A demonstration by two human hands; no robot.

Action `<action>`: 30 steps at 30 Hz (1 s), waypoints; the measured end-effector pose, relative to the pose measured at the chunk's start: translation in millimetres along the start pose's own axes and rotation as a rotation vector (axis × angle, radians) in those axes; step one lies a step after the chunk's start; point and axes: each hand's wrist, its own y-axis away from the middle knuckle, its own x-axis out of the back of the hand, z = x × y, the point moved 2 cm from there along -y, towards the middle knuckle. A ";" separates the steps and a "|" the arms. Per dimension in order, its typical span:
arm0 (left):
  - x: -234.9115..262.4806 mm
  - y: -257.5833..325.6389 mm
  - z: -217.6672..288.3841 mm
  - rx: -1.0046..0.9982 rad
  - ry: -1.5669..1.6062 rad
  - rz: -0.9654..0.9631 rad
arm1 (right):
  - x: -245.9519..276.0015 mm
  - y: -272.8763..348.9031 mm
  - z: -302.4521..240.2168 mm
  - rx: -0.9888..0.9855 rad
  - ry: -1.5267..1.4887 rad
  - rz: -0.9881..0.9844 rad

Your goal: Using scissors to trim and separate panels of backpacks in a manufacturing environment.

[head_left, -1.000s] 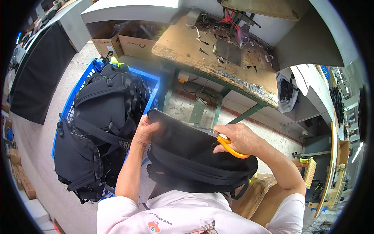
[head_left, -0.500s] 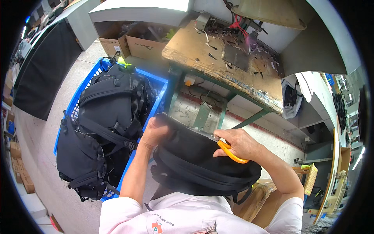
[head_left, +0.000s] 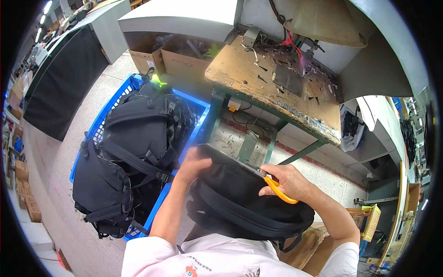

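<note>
Matt black cloth backpack (head_left: 240,207), orange plastic-handled scissors (head_left: 277,187), scarred wooden bench (head_left: 272,87)

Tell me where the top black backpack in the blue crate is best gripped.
Grip the top backpack by the strap crossing its front, coming from above: it lies face up on the other bags in the blue crate, and that strap stands proud enough for fingers to hook.

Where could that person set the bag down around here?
Bare floor lies between the blue crate and the dark cloth-draped table. The left end of the wooden bench is fairly bare; its right end is littered with scraps. The crate is crammed with backpacks.
</note>
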 end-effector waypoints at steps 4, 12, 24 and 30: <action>-6.4 -0.1 6.0 -0.010 -0.042 -0.017 | 5.0 0.3 3.9 -0.203 -0.244 -0.056; -44.6 1.4 24.9 0.006 -0.103 -0.163 | 27.5 -28.8 -9.7 -0.088 -0.010 -0.201; -56.2 0.7 31.8 -0.009 -0.180 -0.180 | 48.8 -38.4 -23.4 -0.173 0.077 -0.345; -41.8 0.0 41.4 -0.044 -0.181 -0.009 | 66.7 6.2 8.1 -0.211 -0.018 -0.034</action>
